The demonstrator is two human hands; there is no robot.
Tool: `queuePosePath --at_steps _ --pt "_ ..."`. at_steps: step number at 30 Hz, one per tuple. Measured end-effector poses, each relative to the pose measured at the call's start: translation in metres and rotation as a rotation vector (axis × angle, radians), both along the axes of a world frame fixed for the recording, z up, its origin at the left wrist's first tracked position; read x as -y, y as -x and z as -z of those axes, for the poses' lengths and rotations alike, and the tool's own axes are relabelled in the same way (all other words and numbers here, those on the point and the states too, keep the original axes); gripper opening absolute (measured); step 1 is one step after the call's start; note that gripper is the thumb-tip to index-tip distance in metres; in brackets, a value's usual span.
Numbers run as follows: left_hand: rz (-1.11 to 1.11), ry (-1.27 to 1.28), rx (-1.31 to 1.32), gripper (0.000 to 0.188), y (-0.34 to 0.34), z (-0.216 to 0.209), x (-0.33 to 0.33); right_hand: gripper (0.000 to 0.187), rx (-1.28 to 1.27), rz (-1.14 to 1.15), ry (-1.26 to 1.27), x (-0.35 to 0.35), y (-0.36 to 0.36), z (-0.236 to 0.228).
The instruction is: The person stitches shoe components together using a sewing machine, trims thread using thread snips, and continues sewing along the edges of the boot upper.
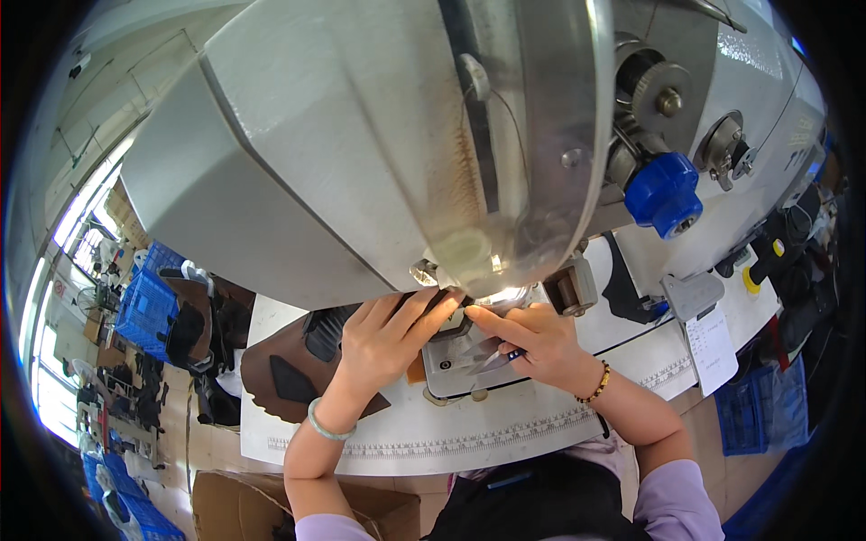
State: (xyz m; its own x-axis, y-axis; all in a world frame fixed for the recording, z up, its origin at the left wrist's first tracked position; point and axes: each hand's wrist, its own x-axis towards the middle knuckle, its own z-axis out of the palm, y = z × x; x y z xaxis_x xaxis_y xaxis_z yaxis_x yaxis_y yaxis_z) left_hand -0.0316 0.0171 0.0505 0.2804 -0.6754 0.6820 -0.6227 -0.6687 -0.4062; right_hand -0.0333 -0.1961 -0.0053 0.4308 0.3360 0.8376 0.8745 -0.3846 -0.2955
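A large grey sewing machine (pixel 325 135) fills the upper view, its lamp lighting the spot where both hands meet. My left hand (pixel 383 338), a pale bangle on its wrist, has its fingers closed on a small black piece (pixel 440 305) below the machine head. The thumb and forefinger of my right hand (pixel 538 343) reach the same spot from the other side. Tucked in that right hand is a pair of thread snips (pixel 492 362), silver blades pointing left. The needle and the piece's far edge are hidden by the machine head and fingers.
On the white table (pixel 379 458) a brown sheet (pixel 257 379) lies left with black pieces (pixel 293 380) on it. At right are a paper label (pixel 713 350) and another black piece (pixel 622 284). Blue crates (pixel 149 302) stand left; a cardboard box (pixel 225 509) is below the table edge.
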Motion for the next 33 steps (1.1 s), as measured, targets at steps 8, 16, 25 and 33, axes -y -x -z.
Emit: queuePosePath --at_steps 8,16,25,33 --pt "0.037 0.024 -0.004 0.041 -0.008 0.004 -0.002 0.06 0.054 0.068 0.075 -0.002 0.004 0.0" --pt "0.056 0.056 -0.052 0.041 -0.009 0.005 -0.005 0.062 0.064 0.085 0.071 -0.005 0.006 0.002" --pt "-0.459 0.023 -0.136 0.041 0.009 0.01 -0.01 0.054 -0.147 0.029 0.054 0.016 0.034 0.0" --pt "-0.727 -0.718 -0.092 0.063 0.034 -0.023 -0.007 0.043 -0.496 0.492 0.541 0.101 0.066 0.058"
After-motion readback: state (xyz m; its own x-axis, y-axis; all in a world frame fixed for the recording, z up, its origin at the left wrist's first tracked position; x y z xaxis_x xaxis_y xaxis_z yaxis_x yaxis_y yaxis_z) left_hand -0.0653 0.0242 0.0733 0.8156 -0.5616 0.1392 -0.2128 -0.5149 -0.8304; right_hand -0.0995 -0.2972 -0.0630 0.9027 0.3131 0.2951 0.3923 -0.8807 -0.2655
